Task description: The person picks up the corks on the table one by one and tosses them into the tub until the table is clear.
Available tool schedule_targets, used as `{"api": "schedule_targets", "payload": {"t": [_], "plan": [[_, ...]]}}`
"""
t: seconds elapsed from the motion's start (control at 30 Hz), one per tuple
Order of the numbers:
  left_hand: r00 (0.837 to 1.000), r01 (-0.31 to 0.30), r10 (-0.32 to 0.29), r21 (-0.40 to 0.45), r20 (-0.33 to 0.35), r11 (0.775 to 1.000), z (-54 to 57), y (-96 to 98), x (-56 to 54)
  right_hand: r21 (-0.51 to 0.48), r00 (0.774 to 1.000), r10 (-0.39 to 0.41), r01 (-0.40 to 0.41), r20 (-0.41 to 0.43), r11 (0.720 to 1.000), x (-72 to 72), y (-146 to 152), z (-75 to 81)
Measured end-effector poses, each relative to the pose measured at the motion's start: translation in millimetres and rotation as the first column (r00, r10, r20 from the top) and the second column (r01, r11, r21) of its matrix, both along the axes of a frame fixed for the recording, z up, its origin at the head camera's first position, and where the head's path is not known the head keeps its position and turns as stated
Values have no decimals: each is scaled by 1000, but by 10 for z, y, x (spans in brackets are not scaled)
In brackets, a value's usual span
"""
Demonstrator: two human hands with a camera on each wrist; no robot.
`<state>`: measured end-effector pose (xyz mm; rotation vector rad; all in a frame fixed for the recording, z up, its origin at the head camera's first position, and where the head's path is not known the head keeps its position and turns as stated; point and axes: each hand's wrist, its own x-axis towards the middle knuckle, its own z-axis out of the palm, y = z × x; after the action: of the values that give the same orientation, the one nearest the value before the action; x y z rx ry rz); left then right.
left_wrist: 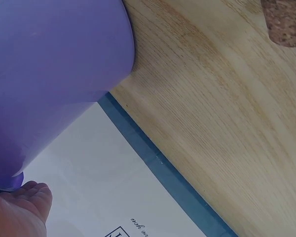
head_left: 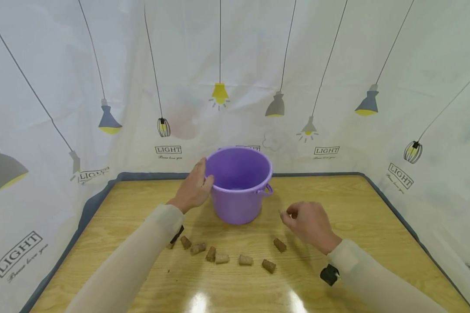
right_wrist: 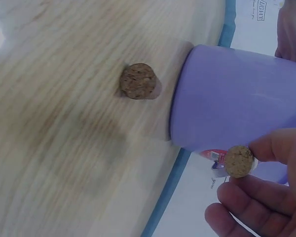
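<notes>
A purple plastic bucket [head_left: 236,206] stands upright on the wooden table. My left hand [head_left: 193,187] grips its rim on the left side, the thumb near the edge; the left wrist view shows only part of that hand [left_wrist: 27,207] below the bucket's wall. To the right of the bucket, my right hand [head_left: 309,221] is raised over the table. It pinches a cork [right_wrist: 239,161] between thumb and fingers, its round end showing in the right wrist view. Several more corks lie in front of the bucket, among them a dark cork [head_left: 280,244] below my right hand and a pale cork [head_left: 245,260].
Another dark cork [head_left: 269,265] lies towards the front of the table [head_left: 149,287]. One cork is partly hidden by my left wrist. The bucket's handle [head_left: 267,190] hangs at its right side. A white sheet [head_left: 243,39] printed with lamps encloses the table's back and sides.
</notes>
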<state>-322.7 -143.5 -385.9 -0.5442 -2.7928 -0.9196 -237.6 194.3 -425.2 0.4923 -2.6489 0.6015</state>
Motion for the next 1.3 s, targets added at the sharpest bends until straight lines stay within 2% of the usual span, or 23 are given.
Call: {"api": "schedule_targets", "payload": {"t": [0.67,1.0,1.3], "plan": [[1000,5,-5,1,-14,1000,-14,2,-17,-30,982,13,-19,-189,999,-86,-44,277],[1000,8,-8,3,-9,1000,4,7,0,-35,968,18,-27,-251,999,-128,-87,440],[1000,6,-6,1,-13,1000,-8,1,-15,-67,965,-12,-6,-262,998,-169,-161,549]]}}
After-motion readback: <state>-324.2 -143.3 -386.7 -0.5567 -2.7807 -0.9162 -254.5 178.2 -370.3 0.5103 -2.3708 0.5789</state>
